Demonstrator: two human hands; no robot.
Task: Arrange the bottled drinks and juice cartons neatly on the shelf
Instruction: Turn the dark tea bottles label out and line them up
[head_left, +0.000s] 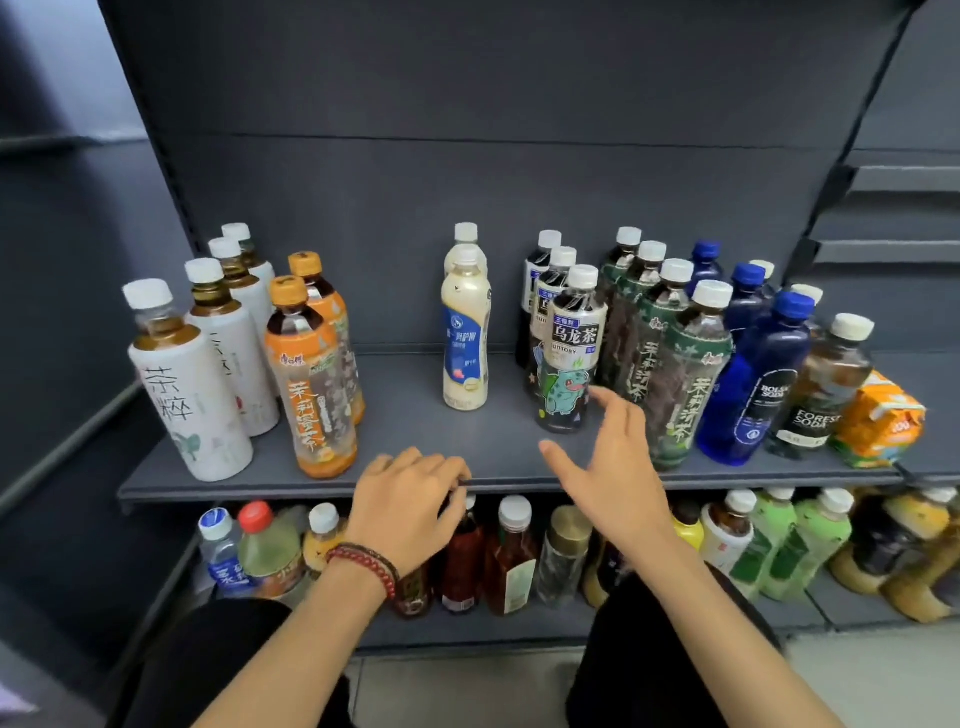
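Rows of bottles stand front to back on the dark shelf (415, 467): white-label tea bottles (189, 395) at the left, orange tea bottles (311, 384), cream milk-drink bottles (466, 332), oolong tea bottles (569, 353), green-label tea bottles (680, 379), blue soda bottles (753, 384) and a brown soda bottle (823, 384). An orange juice carton (878, 421) lies tilted at the far right. My left hand (410, 499) hovers at the shelf's front edge, fingers loosely curled, holding nothing. My right hand (613, 462) is spread open just in front of the front oolong bottle, apart from it.
A lower shelf (519, 631) holds many mixed bottles, such as red-brown ones (511, 561) and light green ones (779, 545). The shelf's back panel (493, 182) is bare above the bottles. More shelving (893, 218) runs to the right.
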